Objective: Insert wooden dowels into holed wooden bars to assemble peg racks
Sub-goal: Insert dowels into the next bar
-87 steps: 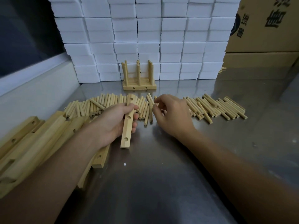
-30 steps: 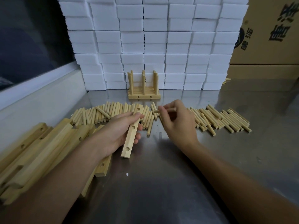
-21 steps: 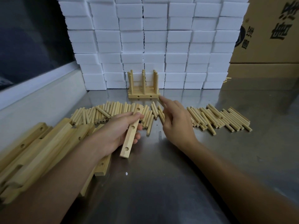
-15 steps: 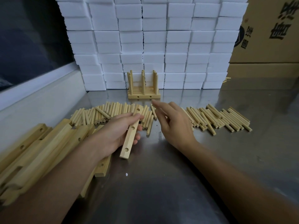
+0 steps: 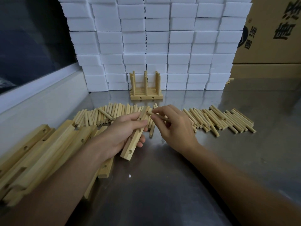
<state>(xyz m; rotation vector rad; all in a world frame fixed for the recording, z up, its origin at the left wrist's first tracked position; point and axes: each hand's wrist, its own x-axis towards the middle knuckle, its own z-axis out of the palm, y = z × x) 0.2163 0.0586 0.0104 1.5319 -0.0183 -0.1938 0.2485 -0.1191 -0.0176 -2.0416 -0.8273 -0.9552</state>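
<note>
Both forearms come in bare from the near edge, no sleeve showing anywhere along them up to where they leave view. The left hand (image 5: 121,136) and the right hand (image 5: 174,126) wear no gloves. No ring, watch or band shows on either wrist or on the fingers. The nails look short and plain.

Dim light, sheen on steel tabletop (image 5: 162,185)
</note>
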